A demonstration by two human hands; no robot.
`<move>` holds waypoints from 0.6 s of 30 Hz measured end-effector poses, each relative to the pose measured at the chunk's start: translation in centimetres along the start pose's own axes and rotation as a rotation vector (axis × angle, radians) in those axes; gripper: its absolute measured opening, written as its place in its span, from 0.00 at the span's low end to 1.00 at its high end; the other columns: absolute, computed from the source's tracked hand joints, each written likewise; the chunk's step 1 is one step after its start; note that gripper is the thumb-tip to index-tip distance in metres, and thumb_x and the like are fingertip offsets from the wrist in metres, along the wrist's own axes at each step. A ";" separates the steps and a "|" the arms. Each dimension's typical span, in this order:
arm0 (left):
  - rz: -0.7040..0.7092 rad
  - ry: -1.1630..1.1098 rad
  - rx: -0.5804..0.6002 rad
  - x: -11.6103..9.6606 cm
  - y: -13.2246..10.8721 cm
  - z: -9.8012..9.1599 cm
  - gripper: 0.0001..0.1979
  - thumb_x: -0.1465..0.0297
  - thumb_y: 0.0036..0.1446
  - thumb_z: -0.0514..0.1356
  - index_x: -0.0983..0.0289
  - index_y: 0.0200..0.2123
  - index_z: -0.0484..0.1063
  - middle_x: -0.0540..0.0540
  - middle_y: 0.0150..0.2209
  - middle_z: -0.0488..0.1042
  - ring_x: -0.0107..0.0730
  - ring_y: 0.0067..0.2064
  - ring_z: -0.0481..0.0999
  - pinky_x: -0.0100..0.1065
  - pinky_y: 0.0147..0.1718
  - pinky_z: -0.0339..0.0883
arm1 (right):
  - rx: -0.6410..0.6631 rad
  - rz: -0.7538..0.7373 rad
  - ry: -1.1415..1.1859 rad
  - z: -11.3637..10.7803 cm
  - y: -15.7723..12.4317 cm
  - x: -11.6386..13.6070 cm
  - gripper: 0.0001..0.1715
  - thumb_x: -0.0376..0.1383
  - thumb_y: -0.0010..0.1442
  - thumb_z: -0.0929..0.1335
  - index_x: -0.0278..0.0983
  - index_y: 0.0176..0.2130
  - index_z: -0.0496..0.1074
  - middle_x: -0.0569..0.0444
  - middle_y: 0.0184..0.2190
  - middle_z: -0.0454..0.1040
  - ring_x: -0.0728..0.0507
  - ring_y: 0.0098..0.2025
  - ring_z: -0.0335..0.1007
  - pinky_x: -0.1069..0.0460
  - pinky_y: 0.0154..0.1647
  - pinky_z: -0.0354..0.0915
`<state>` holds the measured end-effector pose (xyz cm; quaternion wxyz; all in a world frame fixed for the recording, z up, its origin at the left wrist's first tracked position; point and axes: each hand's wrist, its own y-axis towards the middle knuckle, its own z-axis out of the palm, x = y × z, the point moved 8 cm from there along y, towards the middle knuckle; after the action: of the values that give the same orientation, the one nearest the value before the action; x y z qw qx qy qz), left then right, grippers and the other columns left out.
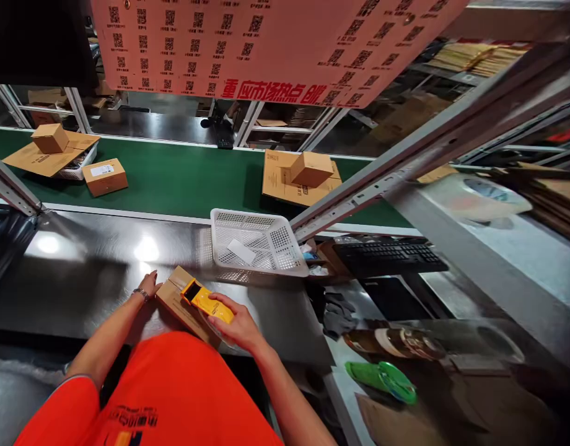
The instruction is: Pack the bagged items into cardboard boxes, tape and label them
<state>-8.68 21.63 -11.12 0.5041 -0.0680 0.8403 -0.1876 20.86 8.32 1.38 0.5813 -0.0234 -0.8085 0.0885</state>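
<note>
On the metal worktop in front of me lies a closed cardboard box, turned at an angle. My left hand is at its far left edge, fingers apart, with the fingertips against the cardboard. A bracelet circles that wrist. Wrapped in my right hand is a yellow tape dispenser. Its wide front end, with a dark opening, is over the top of the box. The underside of the dispenser and the near end of the box are partly hidden.
A white plastic basket holding a white paper slip stands beyond the box. Behind runs a green conveyor with cartons. A slanted metal post, a keyboard and dark gloves are at right.
</note>
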 end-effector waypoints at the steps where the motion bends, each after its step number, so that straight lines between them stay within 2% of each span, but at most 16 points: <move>1: 0.009 0.022 0.016 -0.6 0.1 -0.7 0.31 0.64 0.51 0.74 0.67 0.58 0.79 0.61 0.45 0.83 0.51 0.53 0.82 0.45 0.59 0.72 | 0.006 0.001 0.006 0.0 0.0 0.1 0.33 0.46 0.52 0.79 0.40 0.56 0.85 0.49 0.49 0.88 0.37 0.45 0.85 0.45 0.47 0.82; 4: 0.108 0.048 0.123 -3.4 0.3 -2.3 0.35 0.68 0.52 0.73 0.66 0.64 0.77 0.68 0.59 0.83 0.52 0.59 0.81 0.47 0.62 0.74 | 0.031 0.003 0.039 0.2 0.1 0.5 0.32 0.46 0.52 0.79 0.41 0.56 0.85 0.49 0.48 0.88 0.38 0.45 0.85 0.46 0.47 0.82; 6: 0.207 0.050 0.221 -5.9 -0.1 -2.4 0.41 0.69 0.47 0.77 0.65 0.66 0.78 0.69 0.69 0.77 0.55 0.68 0.77 0.47 0.66 0.71 | 0.029 0.007 0.085 0.2 0.2 0.5 0.32 0.45 0.51 0.79 0.40 0.55 0.84 0.49 0.48 0.88 0.38 0.45 0.86 0.46 0.46 0.82; 7: 0.279 0.074 0.284 -7.4 -0.5 -1.9 0.45 0.69 0.43 0.79 0.66 0.67 0.78 0.71 0.73 0.74 0.59 0.73 0.72 0.48 0.71 0.68 | 0.024 0.010 0.108 0.2 0.3 0.5 0.32 0.45 0.51 0.80 0.39 0.54 0.84 0.49 0.47 0.88 0.38 0.45 0.86 0.46 0.45 0.82; 9: 0.460 0.192 0.413 -10.2 -1.7 0.0 0.55 0.65 0.34 0.84 0.70 0.69 0.76 0.75 0.78 0.66 0.70 0.80 0.60 0.56 0.79 0.54 | 0.017 0.017 0.130 0.3 0.5 0.5 0.32 0.46 0.50 0.80 0.39 0.53 0.84 0.49 0.47 0.88 0.38 0.44 0.85 0.47 0.45 0.81; 11: 0.627 0.387 0.537 -12.3 -2.9 2.6 0.61 0.58 0.31 0.86 0.72 0.70 0.75 0.81 0.78 0.63 0.80 0.82 0.53 0.66 0.81 0.42 | 0.029 0.030 0.124 0.5 0.8 0.8 0.33 0.46 0.49 0.81 0.39 0.53 0.84 0.50 0.46 0.88 0.39 0.42 0.84 0.47 0.43 0.80; 13: 0.726 0.588 0.622 -13.3 -3.6 4.9 0.61 0.54 0.33 0.85 0.71 0.70 0.74 0.82 0.76 0.66 0.81 0.81 0.57 0.69 0.80 0.42 | 0.053 0.051 0.109 0.8 0.8 1.2 0.35 0.46 0.50 0.80 0.39 0.56 0.84 0.50 0.45 0.88 0.40 0.40 0.83 0.48 0.41 0.79; 15: 0.809 0.773 0.690 -13.6 -4.0 6.3 0.60 0.53 0.37 0.83 0.70 0.72 0.71 0.81 0.73 0.70 0.76 0.77 0.65 0.68 0.79 0.46 | 0.070 0.070 0.075 0.7 0.4 1.7 0.38 0.46 0.51 0.79 0.38 0.59 0.83 0.50 0.44 0.87 0.40 0.39 0.83 0.48 0.40 0.79; 18: 0.946 0.973 0.731 -13.5 -4.1 6.9 0.62 0.53 0.39 0.80 0.73 0.74 0.65 0.78 0.69 0.73 0.70 0.71 0.72 0.68 0.80 0.47 | 0.061 0.073 -0.028 -0.9 -1.9 1.8 0.38 0.45 0.53 0.78 0.38 0.61 0.83 0.49 0.46 0.87 0.39 0.41 0.83 0.47 0.43 0.79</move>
<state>3.61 20.22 -1.33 0.0950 0.5593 0.7918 -0.2265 21.25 6.85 3.70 0.5667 -0.0341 -0.8121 0.1346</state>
